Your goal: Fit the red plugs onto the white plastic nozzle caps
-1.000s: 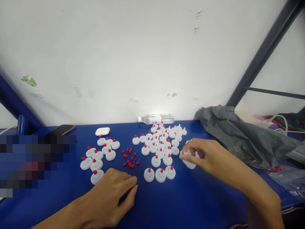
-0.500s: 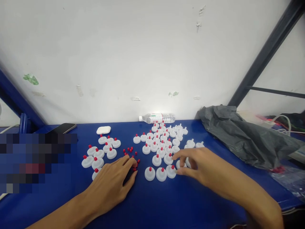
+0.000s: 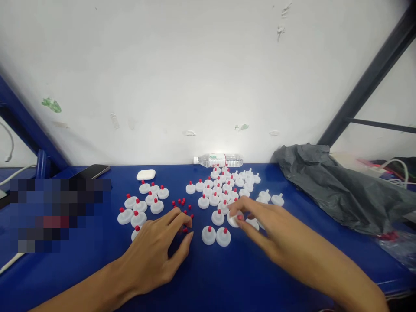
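Observation:
My right hand (image 3: 260, 221) is closed on a white disc-shaped part (image 3: 233, 220) with a red tip, thumb and fingers on either side of it. That part tilts toward the thumb. My left hand (image 3: 159, 242) rests over a small scatter of red caps (image 3: 183, 201), its thumb spread away from its bent fingers; its fingertips partly cover some caps. Between the hands stand two white discs with red tips (image 3: 208, 236), near a larger cluster of the same kind (image 3: 213, 199). A few white discs without red tips (image 3: 277, 199) lie beyond my right hand.
Left of my left hand sits another group of red-tipped discs (image 3: 125, 216). A white case (image 3: 146, 174), a phone (image 3: 97, 170) and a lying clear bottle (image 3: 221, 160) are toward the wall. A grey plastic bag (image 3: 325, 182) covers the right side of the blue table (image 3: 208, 277).
My right hand has closed on a red-tipped disc from the front row and lifted or tilted it. My left hand stays over the red caps. The view has shifted slightly.

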A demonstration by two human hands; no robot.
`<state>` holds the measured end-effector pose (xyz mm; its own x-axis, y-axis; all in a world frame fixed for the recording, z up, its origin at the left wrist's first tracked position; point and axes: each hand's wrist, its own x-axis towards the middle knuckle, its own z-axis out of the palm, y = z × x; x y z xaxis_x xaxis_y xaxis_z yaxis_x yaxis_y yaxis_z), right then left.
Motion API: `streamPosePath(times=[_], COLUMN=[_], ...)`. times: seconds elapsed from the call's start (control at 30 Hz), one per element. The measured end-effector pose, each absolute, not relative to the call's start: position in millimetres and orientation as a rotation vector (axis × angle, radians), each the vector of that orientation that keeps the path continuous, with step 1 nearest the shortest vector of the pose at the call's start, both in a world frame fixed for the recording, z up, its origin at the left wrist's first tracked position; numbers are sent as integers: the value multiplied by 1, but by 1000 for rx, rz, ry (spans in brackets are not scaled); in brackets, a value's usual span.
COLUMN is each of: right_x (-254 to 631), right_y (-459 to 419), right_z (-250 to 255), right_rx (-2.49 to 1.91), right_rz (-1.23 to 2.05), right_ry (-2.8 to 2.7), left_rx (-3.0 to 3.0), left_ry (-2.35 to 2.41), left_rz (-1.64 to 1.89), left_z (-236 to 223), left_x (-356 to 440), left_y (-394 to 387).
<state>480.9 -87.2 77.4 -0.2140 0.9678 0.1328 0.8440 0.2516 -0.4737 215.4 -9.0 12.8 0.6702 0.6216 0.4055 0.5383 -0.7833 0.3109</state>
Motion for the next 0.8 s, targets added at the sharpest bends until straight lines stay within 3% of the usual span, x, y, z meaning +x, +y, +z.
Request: streamPosePath(times=[0.17, 0.33, 0.53, 0.67, 0.8], right_x=[447, 423, 421, 422, 437], right_y=[-89, -89, -85, -83, -78], right_z=[75, 74, 72, 70, 72], right_rx=[-1544, -1426, -1379, -1308, -1363], right_rz=[459, 602, 526, 374, -35], right_ry=[-2191, -2287, -2296, -2311, -2352], left_rx=[2796, 2875, 2850, 2620, 2290], left_ry=[730, 531, 349, 356, 657], left_rz=[919, 851, 750, 682, 779], left_z=[12, 10, 11, 14, 15], left_x=[212, 210, 209, 212, 211], left_y=[-12, -9, -9, -16, -14])
